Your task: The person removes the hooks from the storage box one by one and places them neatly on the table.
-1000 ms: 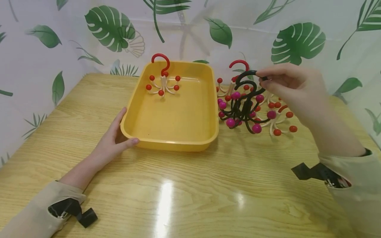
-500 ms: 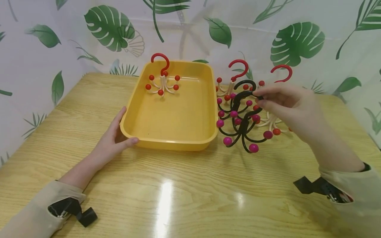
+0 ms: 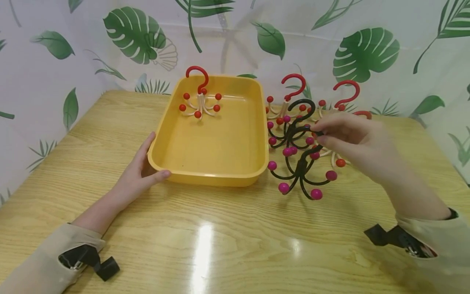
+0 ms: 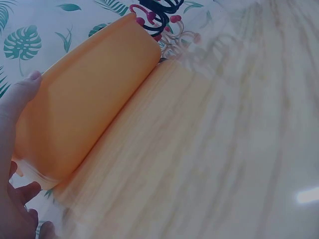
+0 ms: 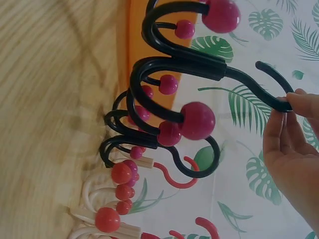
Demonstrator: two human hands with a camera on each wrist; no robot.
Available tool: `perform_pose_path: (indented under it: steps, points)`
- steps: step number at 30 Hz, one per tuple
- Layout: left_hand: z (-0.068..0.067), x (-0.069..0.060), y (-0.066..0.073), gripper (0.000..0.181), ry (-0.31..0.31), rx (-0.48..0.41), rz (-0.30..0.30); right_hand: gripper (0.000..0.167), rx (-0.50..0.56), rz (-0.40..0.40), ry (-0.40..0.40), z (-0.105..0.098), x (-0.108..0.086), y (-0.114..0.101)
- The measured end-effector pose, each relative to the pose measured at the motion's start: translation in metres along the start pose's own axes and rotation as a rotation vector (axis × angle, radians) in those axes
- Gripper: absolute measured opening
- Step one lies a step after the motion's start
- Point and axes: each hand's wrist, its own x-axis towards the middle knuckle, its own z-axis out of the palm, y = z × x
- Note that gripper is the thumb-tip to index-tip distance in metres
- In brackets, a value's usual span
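My right hand (image 3: 358, 143) pinches the hook of a black hanger (image 3: 302, 167) with magenta balls, in front of another black hanger (image 3: 310, 107). The right wrist view shows thumb and fingertips (image 5: 286, 102) on its hook, its arms spread to the left. My left hand (image 3: 128, 179) rests at the near left corner of the yellow tray (image 3: 209, 179), thumb on the rim and fingers along the outer side. Inside the tray, toward the back left, stands a cream hanger (image 3: 201, 100) with a red hook and red balls.
Right of the tray stand several cream hangers with red hooks (image 3: 346, 92), partly hidden by the black ones and my right hand. A leaf-patterned cloth (image 3: 235, 36) hangs behind the wooden table (image 3: 147, 245).
The right hand has moved down and toward me with the black hanger, drawing it away from the other black one, and red hooks behind have come into view. The left hand stays put.
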Motion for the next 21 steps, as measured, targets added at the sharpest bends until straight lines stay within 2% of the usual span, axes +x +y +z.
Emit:
perform_pose_path:
  steps: [3,6,12,21]
  points:
    - [0.0,0.0,0.0,0.094,-0.004,-0.015,0.005,0.026,-0.105,0.041,-0.014,0.003,-0.002,0.001]
    - [0.0,0.0,0.0,0.094,-0.004,-0.016,0.004,0.027,-0.15,0.078,-0.034,0.006,-0.002,0.004]
    - [0.0,0.0,0.0,0.095,-0.001,-0.013,0.0,0.028,-0.151,0.083,-0.082,0.008,-0.001,0.01]
    - [0.0,0.0,0.0,0.094,-0.004,-0.033,0.012,0.024,-0.205,0.098,-0.072,0.009,0.0,0.016]
